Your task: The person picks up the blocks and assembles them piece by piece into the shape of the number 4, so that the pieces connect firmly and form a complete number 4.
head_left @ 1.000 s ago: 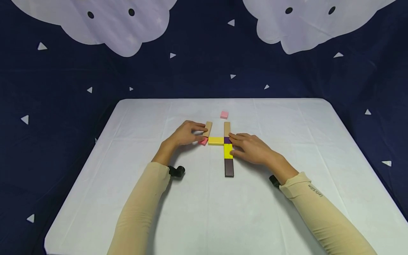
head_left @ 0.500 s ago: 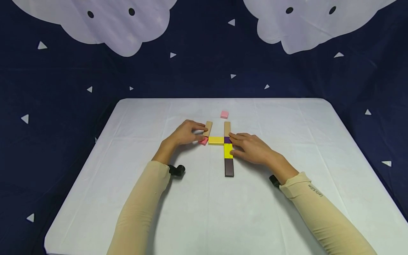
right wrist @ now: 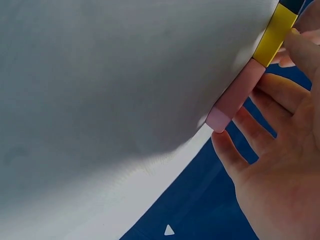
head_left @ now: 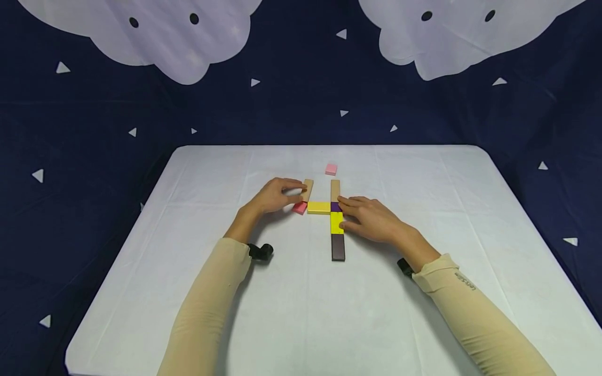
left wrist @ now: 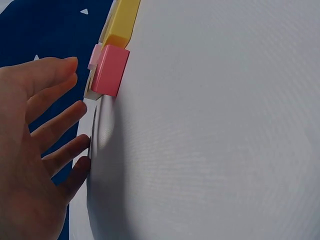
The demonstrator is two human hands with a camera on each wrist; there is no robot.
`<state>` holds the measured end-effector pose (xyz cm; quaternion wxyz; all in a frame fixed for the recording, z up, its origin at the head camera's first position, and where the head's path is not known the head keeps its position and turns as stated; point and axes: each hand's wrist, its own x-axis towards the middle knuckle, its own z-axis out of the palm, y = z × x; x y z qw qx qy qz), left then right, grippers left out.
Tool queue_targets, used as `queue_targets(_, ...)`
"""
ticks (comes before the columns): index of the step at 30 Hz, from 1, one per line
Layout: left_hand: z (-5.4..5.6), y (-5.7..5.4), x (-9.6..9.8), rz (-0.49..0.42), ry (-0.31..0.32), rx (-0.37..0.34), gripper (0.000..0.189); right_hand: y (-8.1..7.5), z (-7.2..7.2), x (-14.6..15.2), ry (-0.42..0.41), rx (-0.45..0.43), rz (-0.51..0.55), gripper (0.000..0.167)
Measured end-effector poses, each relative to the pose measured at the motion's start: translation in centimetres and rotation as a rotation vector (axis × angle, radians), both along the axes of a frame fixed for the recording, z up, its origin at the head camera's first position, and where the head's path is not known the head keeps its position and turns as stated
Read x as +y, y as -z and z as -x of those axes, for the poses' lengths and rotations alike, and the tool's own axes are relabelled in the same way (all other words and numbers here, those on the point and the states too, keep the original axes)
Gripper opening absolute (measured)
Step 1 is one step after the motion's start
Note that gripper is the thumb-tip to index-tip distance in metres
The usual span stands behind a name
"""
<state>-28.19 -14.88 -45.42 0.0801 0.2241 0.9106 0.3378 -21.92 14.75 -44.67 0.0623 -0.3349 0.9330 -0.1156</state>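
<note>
My left hand (head_left: 273,196) is at the left end of the blocks, its fingertips beside a tilted tan wooden block (head_left: 308,190) and its thumb just above a red block (head_left: 299,208). In the left wrist view, the fingers (left wrist: 60,152) are spread and nearly straight. A yellow block (head_left: 319,208) runs from the red one to a purple block (head_left: 336,207). Straight fingers of my right hand (head_left: 371,219) rest along the right side of the purple block and a second yellow block (head_left: 336,223). Below that lies a dark brown block (head_left: 338,247); another tan block (head_left: 335,190) stands above the purple.
A pink block (head_left: 331,169) lies apart toward the far edge of the white-covered table (head_left: 400,313). Behind the table hangs a dark blue cloth (head_left: 301,115) with pale clouds and triangles.
My left thumb has lifted off the red block and moved up toward the tilted tan block, so more of the red block shows. The right hand has stayed in place.
</note>
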Motion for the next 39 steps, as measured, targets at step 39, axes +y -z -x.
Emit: queue_targets(39, -3.1, -0.1, 2.2, 0.265, -0.012, 0.246, 0.038, 0.2, 0.1, 0.3, -0.029, 0.012, 0.006, 0.064)
